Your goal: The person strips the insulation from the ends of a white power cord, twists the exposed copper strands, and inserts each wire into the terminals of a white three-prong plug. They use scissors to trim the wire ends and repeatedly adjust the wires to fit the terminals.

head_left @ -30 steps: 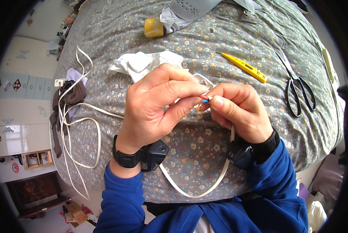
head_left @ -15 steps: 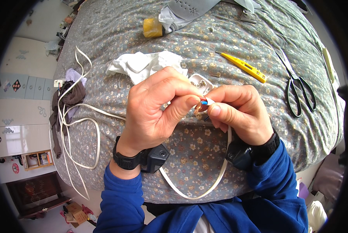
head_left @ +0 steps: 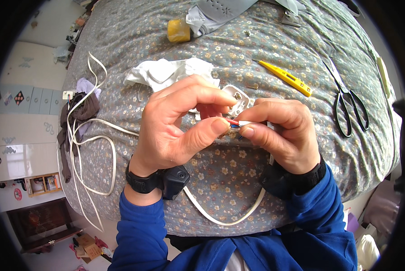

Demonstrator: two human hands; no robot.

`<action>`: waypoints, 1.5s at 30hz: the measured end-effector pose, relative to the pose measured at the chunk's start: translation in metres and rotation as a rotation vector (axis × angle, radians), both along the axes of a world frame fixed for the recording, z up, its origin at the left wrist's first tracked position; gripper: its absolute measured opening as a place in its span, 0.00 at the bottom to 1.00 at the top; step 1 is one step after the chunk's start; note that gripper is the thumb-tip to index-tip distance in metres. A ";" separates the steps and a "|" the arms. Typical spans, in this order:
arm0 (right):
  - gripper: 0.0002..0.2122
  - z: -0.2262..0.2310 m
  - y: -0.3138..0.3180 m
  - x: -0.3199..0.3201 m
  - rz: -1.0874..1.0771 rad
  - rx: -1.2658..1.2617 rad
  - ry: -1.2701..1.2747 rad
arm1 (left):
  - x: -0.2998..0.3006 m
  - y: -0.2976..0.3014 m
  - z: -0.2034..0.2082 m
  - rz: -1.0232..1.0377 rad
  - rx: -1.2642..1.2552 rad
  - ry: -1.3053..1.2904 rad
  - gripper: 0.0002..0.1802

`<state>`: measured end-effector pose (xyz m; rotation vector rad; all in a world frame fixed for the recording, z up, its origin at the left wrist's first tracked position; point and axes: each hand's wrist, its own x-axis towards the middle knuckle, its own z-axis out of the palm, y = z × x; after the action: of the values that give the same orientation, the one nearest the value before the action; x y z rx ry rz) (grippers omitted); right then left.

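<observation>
Between my hands is the stripped end of a white electric cable (head_left: 244, 123), where a red wire (head_left: 232, 121) and a bit of blue wire come out of the sheath. My right hand (head_left: 290, 131) pinches the sheath between thumb and index finger. The thumb of my left hand (head_left: 164, 128) presses at the red wire, with its index finger raised off it; the other fingers are partly hidden behind. The cable hangs in a loop (head_left: 222, 223) below my wrists. Just beyond the fingers lies an open white plastic housing (head_left: 243, 100) with small metal parts.
A white cloth (head_left: 166, 74) lies behind my left hand. To the right are a yellow screwdriver-like tester (head_left: 286, 77) and black-handled scissors (head_left: 347, 101). More cable coils (head_left: 113, 158) and dark cloth (head_left: 87, 108) lie left. A yellow roll (head_left: 178, 30) sits far back on the flowered bedspread (head_left: 220, 180).
My left index finger has lifted away from the thumb, and the left hand has shifted slightly left. The red wire now shows stretched between the hands; the copper strands seen before are hidden.
</observation>
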<state>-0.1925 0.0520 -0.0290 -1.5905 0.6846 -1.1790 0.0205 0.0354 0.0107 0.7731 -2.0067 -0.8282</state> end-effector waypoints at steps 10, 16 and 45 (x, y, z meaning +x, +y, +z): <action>0.06 0.002 0.007 0.005 -0.092 0.278 -0.032 | -0.012 0.005 -0.004 0.176 -0.537 -0.315 0.07; 0.11 0.002 0.000 -0.002 0.168 0.617 -0.244 | -0.010 -0.002 -0.006 0.146 -0.528 -0.234 0.09; 0.10 0.001 0.004 0.003 0.259 0.669 -0.413 | -0.014 0.008 -0.011 0.217 -0.025 0.161 0.09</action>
<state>-0.1895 0.0564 -0.0277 -0.8122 0.5054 -0.9118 0.0061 0.0434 -0.0003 0.8641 -1.7524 -0.7138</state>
